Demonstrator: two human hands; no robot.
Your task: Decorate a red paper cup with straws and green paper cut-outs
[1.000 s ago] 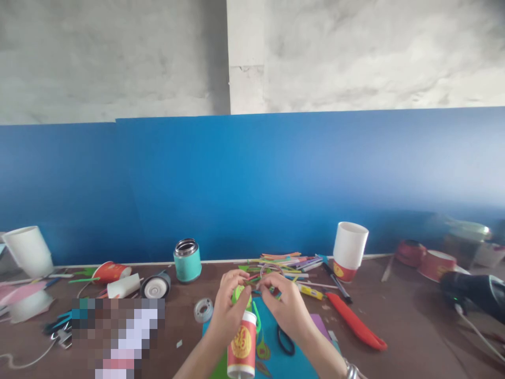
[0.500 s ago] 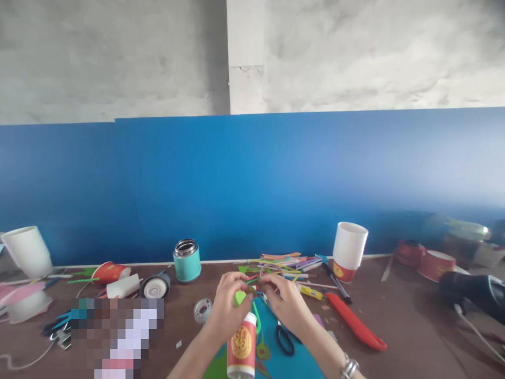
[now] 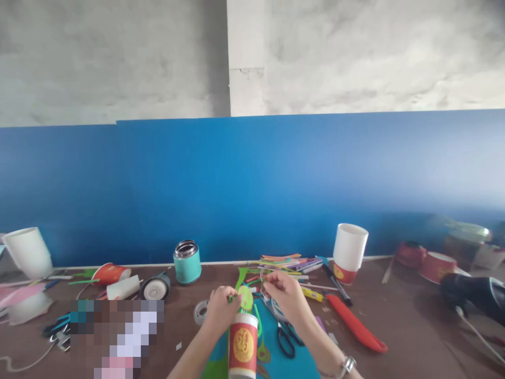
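Note:
A red and white paper cup [image 3: 242, 345] with a gold emblem stands in front of me. Above its rim rises a yellow-green paper cutout [image 3: 246, 299], and my left hand [image 3: 223, 313] pinches its edge, along with a small green bit. To the right, my right hand [image 3: 287, 297] has its thumb and fingers closed on a thin, clear ring-shaped strip [image 3: 270, 270]; its exact kind is hard to make out. Dark-handled scissors [image 3: 285, 341] lie on a blue sheet [image 3: 272, 316] below that hand. A clear tape roll [image 3: 201, 312] rests left of the left hand.
Colored sticks [image 3: 300, 263] lie behind my hands, near a yellow cutter [image 3: 312, 295] and a red sleeve-like object [image 3: 355, 323]. Stacked cups [image 3: 350, 247] stand right; a turquoise jar [image 3: 187, 263] stands left. A black device [image 3: 469, 295] with a cord sits far right.
My hands have moved apart, the left down and leftward, the right slightly up and rightward. The yellow-green cutout now shows more fully between them.

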